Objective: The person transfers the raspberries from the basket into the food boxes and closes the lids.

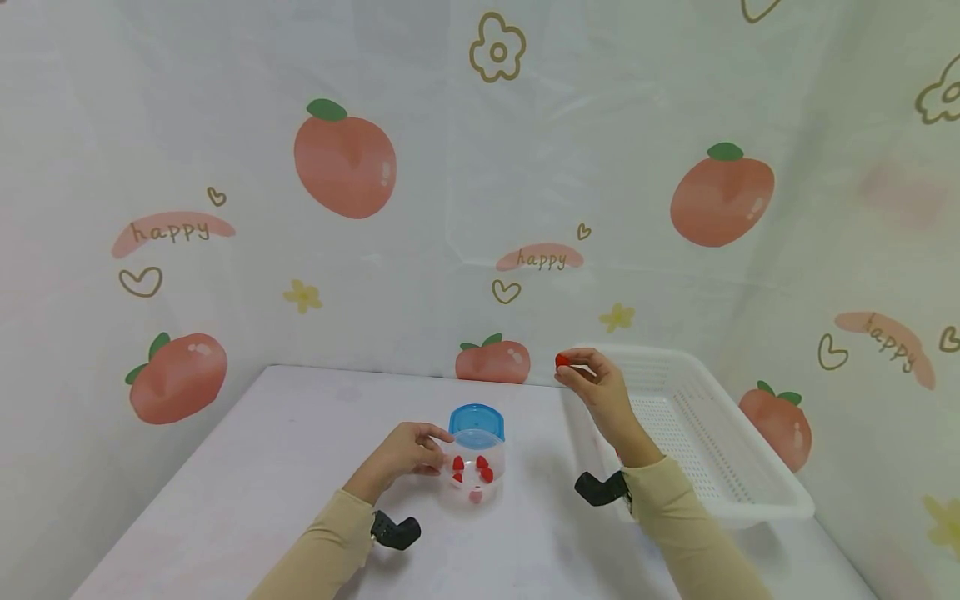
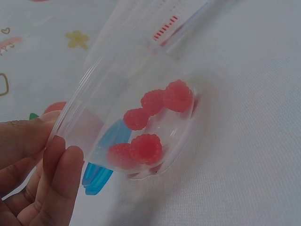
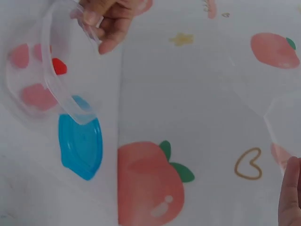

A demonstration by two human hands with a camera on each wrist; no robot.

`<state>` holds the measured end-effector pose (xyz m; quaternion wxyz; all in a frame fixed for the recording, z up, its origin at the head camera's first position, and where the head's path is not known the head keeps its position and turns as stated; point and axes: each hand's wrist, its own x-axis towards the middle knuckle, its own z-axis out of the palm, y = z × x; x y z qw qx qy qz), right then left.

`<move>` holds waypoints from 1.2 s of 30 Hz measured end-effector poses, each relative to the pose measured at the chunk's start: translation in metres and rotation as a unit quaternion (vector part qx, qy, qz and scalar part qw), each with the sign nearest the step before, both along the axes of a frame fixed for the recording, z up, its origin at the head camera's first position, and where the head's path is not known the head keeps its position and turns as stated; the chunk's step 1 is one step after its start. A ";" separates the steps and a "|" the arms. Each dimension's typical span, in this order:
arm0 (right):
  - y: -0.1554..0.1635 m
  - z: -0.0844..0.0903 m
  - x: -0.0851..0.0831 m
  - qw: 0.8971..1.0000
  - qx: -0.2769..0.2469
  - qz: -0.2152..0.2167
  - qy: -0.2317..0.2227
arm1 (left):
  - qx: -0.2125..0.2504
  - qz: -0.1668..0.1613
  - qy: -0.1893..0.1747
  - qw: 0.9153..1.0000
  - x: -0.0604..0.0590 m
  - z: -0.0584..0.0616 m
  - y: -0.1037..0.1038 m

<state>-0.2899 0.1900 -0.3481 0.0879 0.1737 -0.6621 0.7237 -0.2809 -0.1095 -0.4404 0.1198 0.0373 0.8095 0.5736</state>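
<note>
My left hand [image 1: 408, 450] pinches the rim of a small clear plastic container [image 2: 89, 89] between thumb and fingers. Several red raspberries [image 2: 146, 148] lie inside on its bottom. Behind the container on the table is a blue lid [image 1: 477, 421]. Raised by the near-left corner of the backdrop side of the basket, my right hand [image 1: 600, 392] holds a small red raspberry [image 1: 561, 361] between thumb and fingertips. In the right wrist view only part of that hand shows at the right edge, and its raspberry is out of sight.
A large white perforated plastic basket [image 1: 750, 507] stands on the right of the table. Something red [image 2: 165, 28] shows through its slots in the left wrist view. The white table [image 1: 300, 467] meets a fruit-printed backdrop [image 1: 420, 283] behind.
</note>
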 end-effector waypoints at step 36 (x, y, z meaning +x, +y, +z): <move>-0.054 -0.086 0.032 0.976 0.197 0.062 -0.066 | 0.004 -0.002 0.002 1.000 0.000 0.000 -0.001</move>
